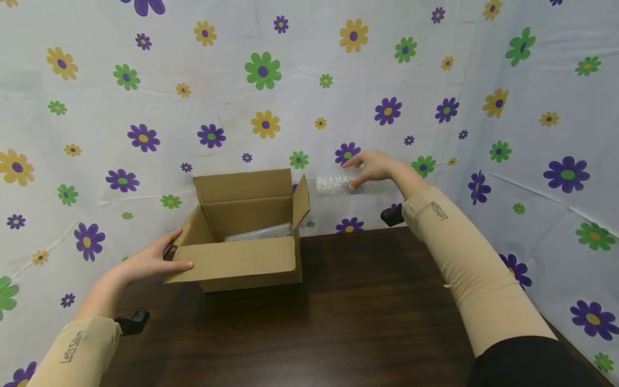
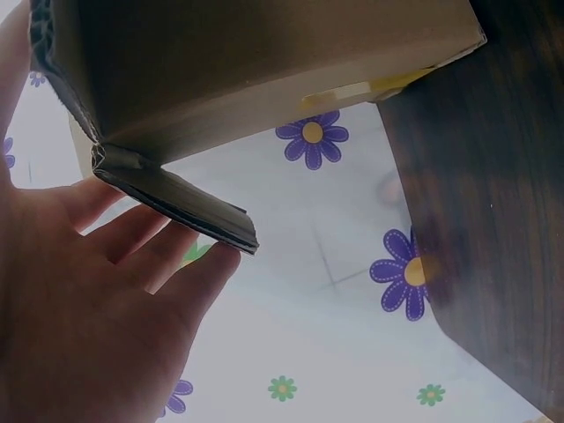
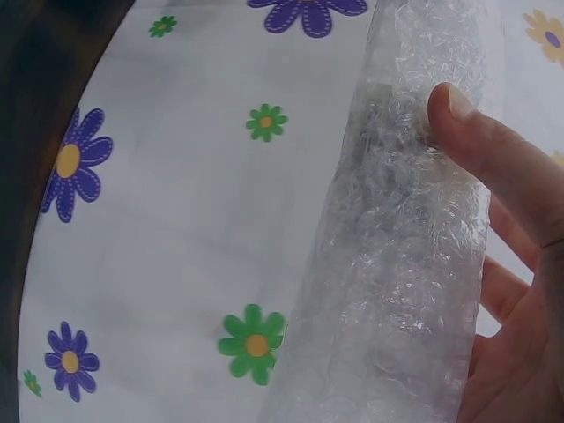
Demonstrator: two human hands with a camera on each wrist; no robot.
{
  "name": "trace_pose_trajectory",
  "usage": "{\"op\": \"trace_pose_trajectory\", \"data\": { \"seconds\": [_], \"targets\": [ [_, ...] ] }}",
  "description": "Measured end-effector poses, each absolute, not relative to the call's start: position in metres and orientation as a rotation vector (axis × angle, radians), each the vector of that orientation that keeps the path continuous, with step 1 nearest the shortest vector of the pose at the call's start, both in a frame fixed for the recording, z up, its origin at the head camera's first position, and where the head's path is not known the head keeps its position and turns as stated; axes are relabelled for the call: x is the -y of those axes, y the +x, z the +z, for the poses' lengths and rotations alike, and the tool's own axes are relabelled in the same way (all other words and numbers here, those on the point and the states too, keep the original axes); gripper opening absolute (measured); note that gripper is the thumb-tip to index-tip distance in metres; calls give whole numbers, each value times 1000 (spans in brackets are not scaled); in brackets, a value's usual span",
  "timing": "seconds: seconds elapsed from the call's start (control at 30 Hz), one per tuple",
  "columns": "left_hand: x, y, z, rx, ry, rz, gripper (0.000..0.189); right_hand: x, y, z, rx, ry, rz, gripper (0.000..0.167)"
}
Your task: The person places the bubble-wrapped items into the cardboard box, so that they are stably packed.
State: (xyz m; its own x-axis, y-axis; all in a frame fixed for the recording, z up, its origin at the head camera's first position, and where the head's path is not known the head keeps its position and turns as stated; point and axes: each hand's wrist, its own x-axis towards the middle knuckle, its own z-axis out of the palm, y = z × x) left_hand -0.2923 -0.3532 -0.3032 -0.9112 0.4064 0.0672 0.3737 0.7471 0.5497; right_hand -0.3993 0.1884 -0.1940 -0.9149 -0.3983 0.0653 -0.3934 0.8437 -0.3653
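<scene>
An uncovered cardboard box (image 1: 251,279) stands on the dark wooden table with its flaps spread. My left hand (image 1: 150,260) grips it at the front left corner, thumb over the front flap (image 1: 237,258); in the left wrist view the fingers lie against a folded flap (image 2: 189,204). Inside the box lies a bubble-wrapped item (image 1: 263,233), partly hidden by the front flap. Right of the box and raised above the table, my right hand (image 1: 374,164) holds a long bubble-wrapped bundle (image 3: 397,238) between thumb and fingers. Its contents are hidden by the wrap.
The dark wooden table (image 1: 348,317) extends in front and to the right of the box. Behind it hangs a white flowered cloth (image 1: 309,64), which continues along the right side (image 1: 537,134). The box's right flap (image 1: 301,201) sticks up toward the bundle.
</scene>
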Motion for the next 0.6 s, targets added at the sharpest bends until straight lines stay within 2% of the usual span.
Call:
{"op": "trace_pose_trajectory", "data": {
  "seconds": [0.6],
  "targets": [
    [352,-292,-303,-2879,646,898,101,-164,-393,-150,-3025,-667,-603,72]
  ]
}}
